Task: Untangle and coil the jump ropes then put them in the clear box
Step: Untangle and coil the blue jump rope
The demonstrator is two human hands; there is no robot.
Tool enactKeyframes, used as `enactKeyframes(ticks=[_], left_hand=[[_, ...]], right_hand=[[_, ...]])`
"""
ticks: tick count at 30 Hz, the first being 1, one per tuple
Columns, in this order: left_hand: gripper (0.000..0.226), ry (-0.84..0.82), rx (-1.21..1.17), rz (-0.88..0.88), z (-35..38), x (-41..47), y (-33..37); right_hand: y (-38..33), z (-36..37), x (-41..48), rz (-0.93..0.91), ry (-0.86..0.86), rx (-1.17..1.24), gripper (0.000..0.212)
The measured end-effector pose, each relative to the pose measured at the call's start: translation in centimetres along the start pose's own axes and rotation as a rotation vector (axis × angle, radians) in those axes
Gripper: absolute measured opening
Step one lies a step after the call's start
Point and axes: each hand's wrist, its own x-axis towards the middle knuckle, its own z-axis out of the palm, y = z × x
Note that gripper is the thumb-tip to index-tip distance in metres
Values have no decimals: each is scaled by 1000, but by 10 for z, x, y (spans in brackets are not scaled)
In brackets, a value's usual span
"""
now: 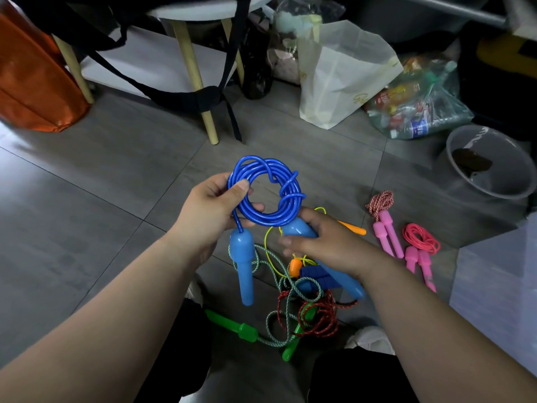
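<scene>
Over the grey tiled floor (87, 199), the left hand (209, 210) holds a shiny blue plastic jump rope (266, 187) wound into a round coil. Its thumb sits on top and its fingers curl under the loops. One light blue handle (242, 266) hangs down below that hand. The right hand (328, 242) is wrapped round the other light blue handle (299, 229), just under the coil.

On the floor below lies a messy pile of tangled ropes (308, 309), green, red and yellow, with a bright green handle (232, 324) sticking out. To the right, apart from the pile, lie a red-and-white rope (382, 202) and a pink rope (421, 242), both bunched up, both with pink handles.

Farther back stand a round grey bin (488, 167), a white paper bag (343, 74), a clear bag of bottles (418, 106), an orange bag (32, 82) and a white stool with wooden legs (191, 62).
</scene>
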Motion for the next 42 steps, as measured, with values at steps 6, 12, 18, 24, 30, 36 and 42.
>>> enactKeyframes(ticks=[6, 12, 18, 24, 30, 36, 42], left_hand=[[16, 12, -31, -10, 4, 1, 0], [15, -18, -29, -8, 4, 1, -2], [13, 2, -25, 7, 4, 1, -5], [15, 70, -62, 34, 3, 1, -6], [15, 91, -264, 33, 4, 2, 1], [17, 106, -290, 30, 5, 2, 2], [12, 230, -214, 87, 5, 5, -5]], right_hand=[[-3, 5, -2, -67, 54, 81, 26], [-4, 11, 4, -113, 231, 22, 23], [0, 8, 9, -55, 322, -15, 21], [4, 19, 10, -96, 627, -191, 33], [11, 48, 7, -95, 393, -310, 42], [8, 51, 10, 13, 287, -369, 36], [11, 39, 13, -300, 892, -882, 25]])
